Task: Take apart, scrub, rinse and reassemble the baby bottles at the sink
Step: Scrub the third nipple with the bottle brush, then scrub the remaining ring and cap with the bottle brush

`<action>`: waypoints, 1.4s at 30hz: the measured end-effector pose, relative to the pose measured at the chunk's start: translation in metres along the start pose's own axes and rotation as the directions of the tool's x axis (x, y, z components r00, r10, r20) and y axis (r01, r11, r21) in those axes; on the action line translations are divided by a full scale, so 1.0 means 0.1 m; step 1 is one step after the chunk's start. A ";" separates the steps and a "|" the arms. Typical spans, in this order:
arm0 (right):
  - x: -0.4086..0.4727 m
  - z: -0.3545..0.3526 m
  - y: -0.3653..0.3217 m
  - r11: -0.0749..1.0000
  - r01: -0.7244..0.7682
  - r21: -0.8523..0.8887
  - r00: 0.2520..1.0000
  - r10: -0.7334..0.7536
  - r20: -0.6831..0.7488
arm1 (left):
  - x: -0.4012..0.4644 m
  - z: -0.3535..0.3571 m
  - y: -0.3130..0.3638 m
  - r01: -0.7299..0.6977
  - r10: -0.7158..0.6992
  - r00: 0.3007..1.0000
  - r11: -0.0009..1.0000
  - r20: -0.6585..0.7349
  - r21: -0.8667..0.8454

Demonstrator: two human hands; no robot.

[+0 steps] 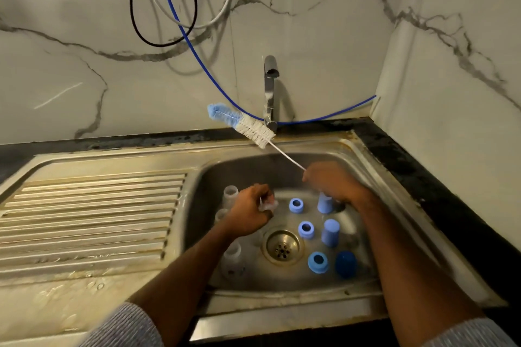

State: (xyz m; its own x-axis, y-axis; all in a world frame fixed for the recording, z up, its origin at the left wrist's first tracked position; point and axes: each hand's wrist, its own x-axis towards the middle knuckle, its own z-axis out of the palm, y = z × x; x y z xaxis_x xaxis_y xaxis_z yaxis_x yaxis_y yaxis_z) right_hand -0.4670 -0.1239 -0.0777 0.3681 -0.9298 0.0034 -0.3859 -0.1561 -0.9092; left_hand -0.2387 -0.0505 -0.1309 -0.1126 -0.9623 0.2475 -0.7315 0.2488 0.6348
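— In the sink basin (pixel 242 166), what has each hand got?

— The right hand (pixel 329 182), at about one o'clock from the drain (pixel 282 246), is curled round the wire stem of a bottle brush (pixel 248 126). The brush slants up toward eleven o'clock, its white and blue bristles in the air in front of the tap (pixel 270 84).

— And the left hand (pixel 248 211)?

— At ten o'clock from the drain, its fingers pinch a small clear piece (pixel 266 204). It looks like a teat, but it is blurred, so I can't be sure.

— Where are the bottle parts?

— All on the basin floor. Three clear bottles (pixel 231 193) stand along the nine o'clock side, partly behind the left forearm. Three blue collar rings (pixel 296 205) run from twelve to four o'clock of the drain. Two pale blue caps (pixel 330 232) stand at two and three o'clock, the farther one just under the right hand, and a dark blue cap (pixel 346 263) sits at four o'clock, just beside the nearest ring.

— Anything else?

— A ribbed draining board (pixel 90 220) at nine o'clock, and a blue hose (pixel 197 53) hanging along the marble wall.
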 end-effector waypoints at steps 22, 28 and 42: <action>-0.02 -0.08 0.05 0.994 -0.069 -0.080 0.994 0.076 0.084 | -0.13 0.44 0.09 -0.413 -0.129 0.671 0.753 0.731 0.512; -0.06 -0.16 0.01 0.990 -0.078 -0.116 0.993 0.088 0.081 | -0.04 0.37 0.13 -0.370 -0.156 0.707 0.749 0.690 0.549; -0.07 -0.36 0.04 0.986 -0.079 -0.148 0.995 0.086 0.041 | 0.24 1.14 0.51 -0.354 -0.084 0.665 0.840 0.743 0.411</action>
State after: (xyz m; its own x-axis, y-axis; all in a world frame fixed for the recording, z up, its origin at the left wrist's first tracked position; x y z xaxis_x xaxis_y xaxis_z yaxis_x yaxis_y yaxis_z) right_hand -0.5020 -0.1304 -0.0666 0.3683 -0.9252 -0.0916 -0.5345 -0.1301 -0.8351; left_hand -0.3557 -0.0729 -0.1760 -0.5129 -0.7417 -0.4321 -0.8512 0.5045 0.1445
